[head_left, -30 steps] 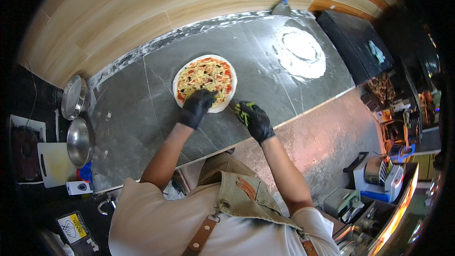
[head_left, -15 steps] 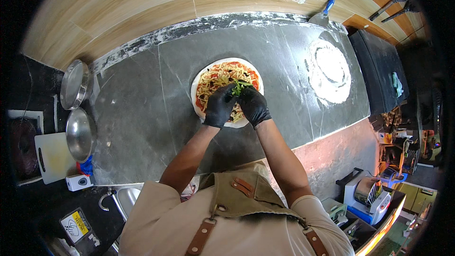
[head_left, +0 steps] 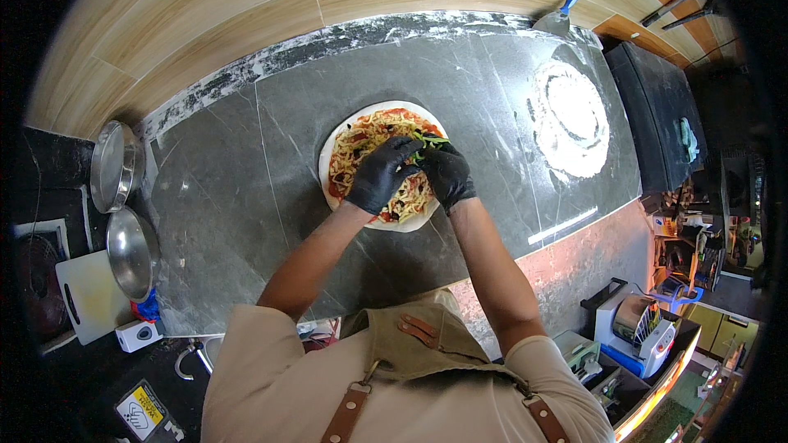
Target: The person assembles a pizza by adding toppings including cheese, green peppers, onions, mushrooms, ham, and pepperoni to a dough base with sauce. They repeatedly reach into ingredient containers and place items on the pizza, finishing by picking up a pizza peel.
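Observation:
A round raw pizza (head_left: 361, 135) with red sauce, shredded cheese and dark bits lies on the dark stone counter (head_left: 246, 189). Both my hands wear black gloves and hover over the pizza's right half. My right hand (head_left: 447, 174) holds a small bunch of green leaves (head_left: 428, 141) at its fingertips. The fingers of my left hand (head_left: 382, 174) reach toward the same leaves and touch them. My forearms hide the near edge of the pizza.
A ring of white flour (head_left: 570, 119) marks the counter at right. A blue-handled scraper (head_left: 560, 15) lies at the back edge. Two metal bowls (head_left: 131, 250) and a white cutting board (head_left: 86, 295) stand at left. A dark appliance (head_left: 657, 111) borders the right side.
My right hand came from the counter's near edge onto the pizza with the green leaves. Both hands now meet over the right half; over the last half second they barely shifted.

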